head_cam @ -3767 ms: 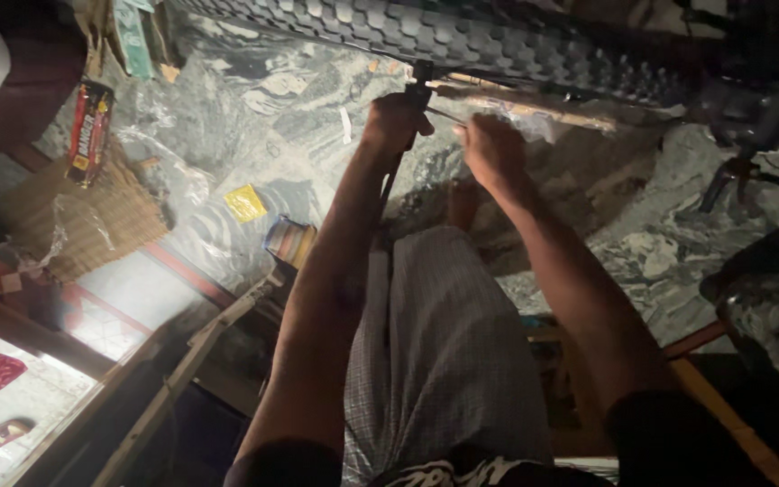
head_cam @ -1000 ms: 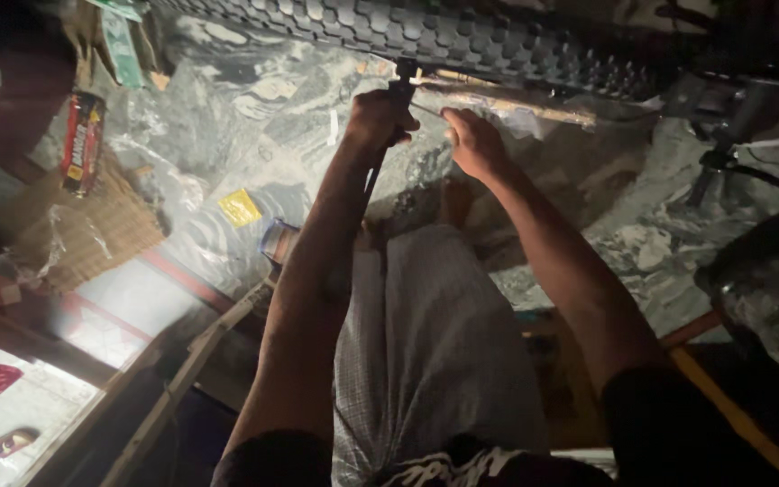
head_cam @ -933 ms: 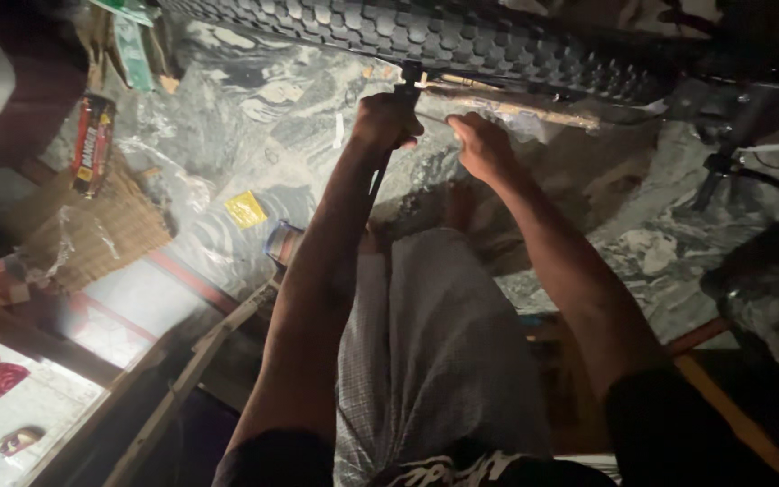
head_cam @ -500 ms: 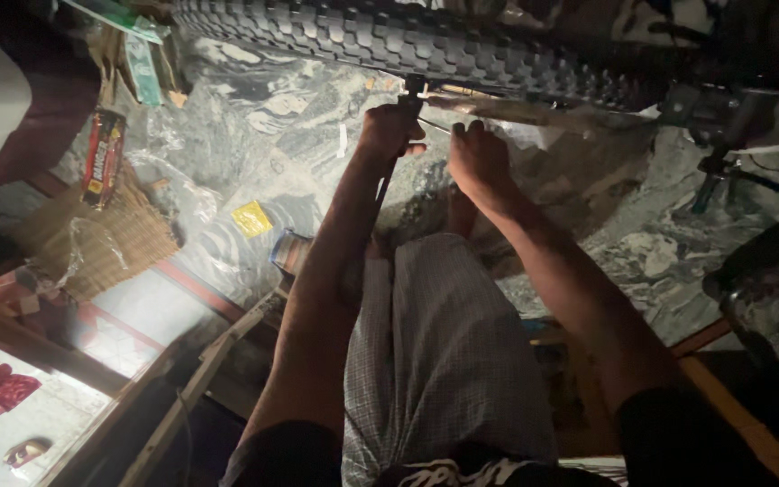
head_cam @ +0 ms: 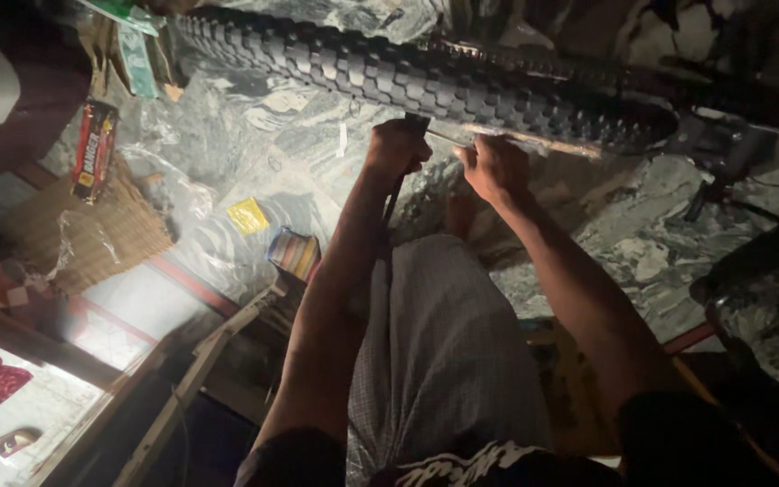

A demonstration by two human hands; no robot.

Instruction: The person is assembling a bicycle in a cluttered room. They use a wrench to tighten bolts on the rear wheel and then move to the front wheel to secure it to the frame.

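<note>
A knobby black tyre (head_cam: 426, 77) runs across the far part of the scene from left to right; both hands work just at its near edge. The left hand (head_cam: 396, 149) is clenched, fingers wrapped tight around a thin dark tool (head_cam: 395, 185) whose shaft hangs down toward the person's lap; its top end touches the tyre. The right hand (head_cam: 495, 167), just beside it to the right, has its fingers closed narrowly, pinching at the tyre's edge; what they hold is too small to tell. Under the forearms lies a checked grey cloth (head_cam: 439, 352) over the knees; to the left, on the marbled floor (head_cam: 254, 135), lie a small yellow packet (head_cam: 249, 215) and a striped box (head_cam: 294, 253), well apart from the hands.
</note>
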